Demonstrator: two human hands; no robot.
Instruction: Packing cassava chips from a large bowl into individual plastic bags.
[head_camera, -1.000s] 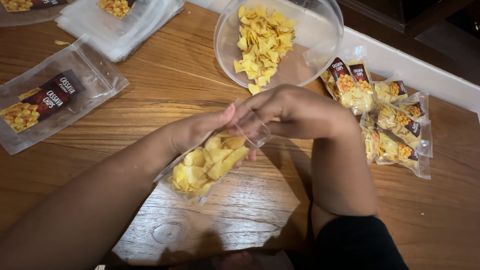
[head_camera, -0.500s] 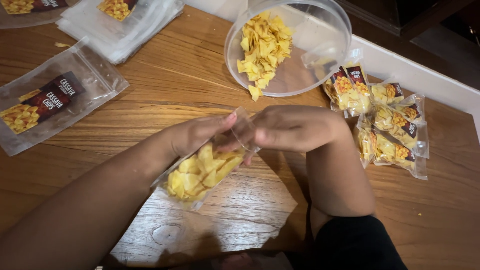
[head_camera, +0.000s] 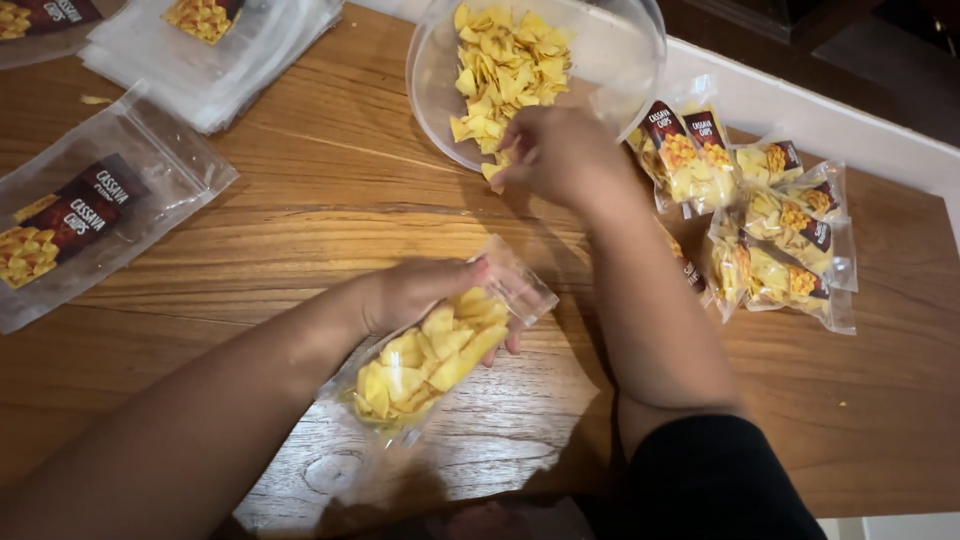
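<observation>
Chips fill the pouch (head_camera: 440, 350) clamped in the left hand (head_camera: 415, 292), mouth tilted up so nothing spills; beyond it, right hand (head_camera: 548, 150) pinches chips at the bowl (head_camera: 620, 60) rim.

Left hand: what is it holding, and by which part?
The left hand grips a clear pouch of yellow chips near its open top end, beside the mouth.

Counter (head_camera: 300, 215): wood, visible grain, satin sheen; one paler, rougher patch near the front edge. Pouch (head_camera: 440, 345) in the left hand (head_camera: 415, 290): clear thin plastic, glossy, crinkled. Chips (head_camera: 505, 55): yellow, matt, dry-looking. Bowl (head_camera: 620, 50): translucent plastic, smooth. Stack of empty pouches (head_camera: 230, 60): clear glossy film. Sealed packs (head_camera: 780, 240): shiny plastic with printed labels. Sleeve (head_camera: 720, 480): black matt cloth.
</observation>
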